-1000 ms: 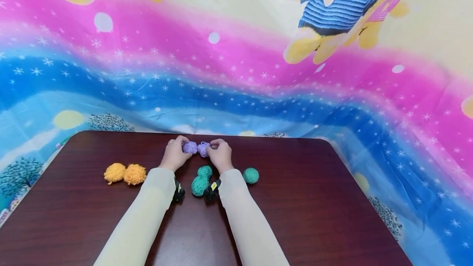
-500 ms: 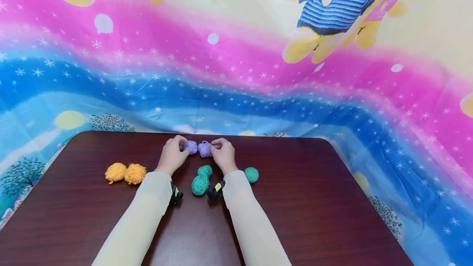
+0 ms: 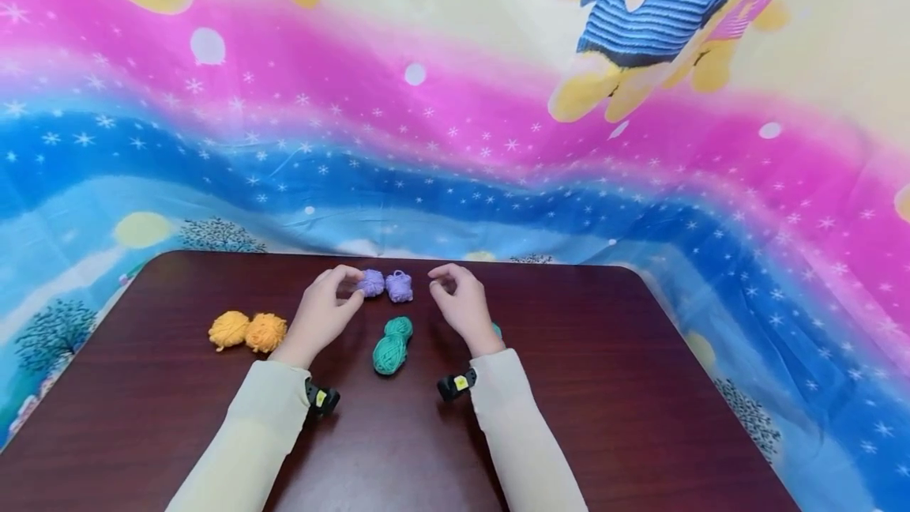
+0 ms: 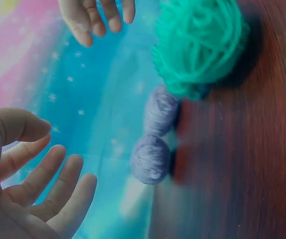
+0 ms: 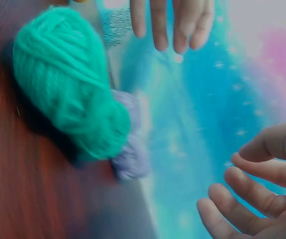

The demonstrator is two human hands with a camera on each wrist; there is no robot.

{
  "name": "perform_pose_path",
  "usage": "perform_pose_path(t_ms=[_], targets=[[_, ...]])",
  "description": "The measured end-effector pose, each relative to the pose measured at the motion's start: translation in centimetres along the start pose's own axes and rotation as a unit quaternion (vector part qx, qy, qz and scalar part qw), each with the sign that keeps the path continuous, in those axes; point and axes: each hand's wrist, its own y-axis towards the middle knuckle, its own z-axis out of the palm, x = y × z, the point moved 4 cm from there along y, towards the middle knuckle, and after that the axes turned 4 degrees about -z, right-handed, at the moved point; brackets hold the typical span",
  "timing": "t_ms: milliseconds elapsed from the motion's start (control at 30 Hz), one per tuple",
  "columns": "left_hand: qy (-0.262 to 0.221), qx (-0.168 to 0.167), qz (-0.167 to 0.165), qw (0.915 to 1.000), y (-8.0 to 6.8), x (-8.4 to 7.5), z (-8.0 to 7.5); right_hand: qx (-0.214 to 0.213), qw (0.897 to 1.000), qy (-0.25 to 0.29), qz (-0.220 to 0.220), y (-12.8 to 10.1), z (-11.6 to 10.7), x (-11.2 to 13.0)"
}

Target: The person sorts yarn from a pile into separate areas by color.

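Two purple yarn balls, a left one (image 3: 373, 284) and a right one (image 3: 400, 287), sit side by side near the table's far edge. My left hand (image 3: 321, 310) is just left of them, fingers loosely bent; the left wrist view shows it apart from the yarn, holding nothing. To their right, my right hand (image 3: 464, 308) hovers with relaxed fingers and nothing in its grasp. Between my wrists lie two green yarn balls touching, a smaller one (image 3: 399, 328) behind a larger one (image 3: 389, 355). Another green ball (image 3: 497, 330) is mostly hidden behind my right wrist.
On the left, a yellow yarn ball (image 3: 229, 329) touches an orange-yellow one (image 3: 266, 332), close to my left wrist. The dark wooden table (image 3: 611, 385) has a patterned cloth (image 3: 455, 141) hanging behind its far edge.
Both hands have let go of the purple balls and drawn back towards me, spreading apart, the right one moving farther right. The single green ball is now mostly covered by my right wrist.
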Motion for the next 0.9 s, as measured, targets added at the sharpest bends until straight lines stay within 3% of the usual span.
perform_pose_path(t_ms=[267,467,700,900], targets=[[-0.005,-0.009,0.023,0.9997,-2.1,-0.8,-0.6,0.029,0.996,-0.058,-0.053,-2.0,-3.4,0.3],[-0.008,0.015,0.020,0.9997,-3.2,-0.8,-0.8,0.044,0.993,-0.085,-0.073,-3.2,-5.2,-0.4],[0.001,0.036,0.019,0.9991,-3.8,-0.6,-0.4,0.076,0.991,-0.090,-0.060,-3.6,-6.1,-1.5],[0.001,0.051,0.011,0.9986,-4.4,-0.5,0.6,0.116,0.988,-0.102,-0.012,-3.8,-7.1,-2.5]])
